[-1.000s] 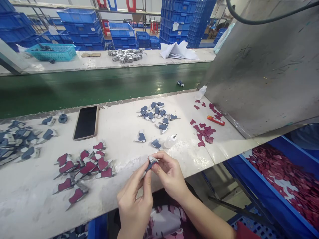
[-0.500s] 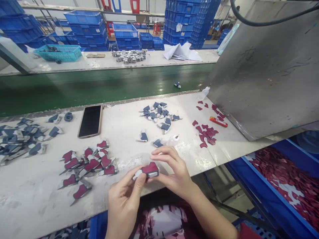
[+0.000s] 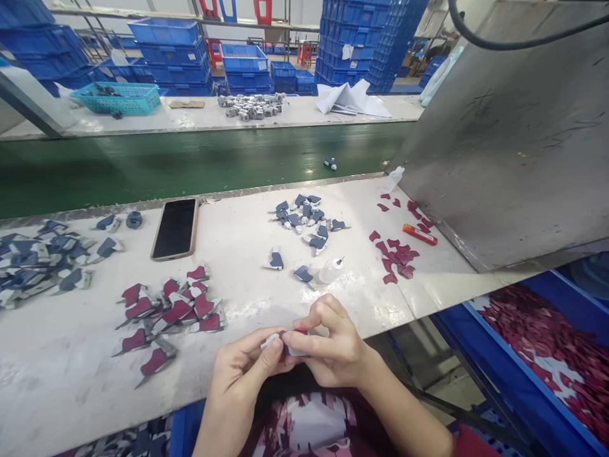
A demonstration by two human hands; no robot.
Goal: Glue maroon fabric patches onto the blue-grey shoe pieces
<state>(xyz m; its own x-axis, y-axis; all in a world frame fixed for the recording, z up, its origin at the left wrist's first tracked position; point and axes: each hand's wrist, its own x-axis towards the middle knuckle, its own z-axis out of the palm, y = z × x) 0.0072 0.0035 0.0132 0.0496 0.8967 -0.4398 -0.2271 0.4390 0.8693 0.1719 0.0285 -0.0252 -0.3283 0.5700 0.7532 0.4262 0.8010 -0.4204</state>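
Note:
Just past the table's near edge, my left hand [image 3: 247, 368] pinches one end of a small plastic part with a maroon face [image 3: 285, 344], thumb on top. My right hand [image 3: 335, 346] grips the other end, its fingers bent over the maroon face and hiding most of it. White, navy and grey bits of the part show between the fingers. Beyond the hands stands a small clear needle-tip bottle [image 3: 330, 271], with a navy-faced part [image 3: 303, 273] beside it. To the left lies a pile of maroon-faced parts [image 3: 177, 311].
Loose maroon pieces [image 3: 398, 255] and a red-orange cutter-like tool [image 3: 419, 234] lie at right near a metal panel [image 3: 514, 139]. A phone [image 3: 175, 230], navy-faced parts [image 3: 304, 216] and a bigger navy pile [image 3: 38, 260] share the table. Behind runs a green belt [image 3: 214, 162].
My right fingers have curled down onto the part's maroon face, which showed openly before. The part has dropped slightly toward me. A lone part on the green belt has shifted left.

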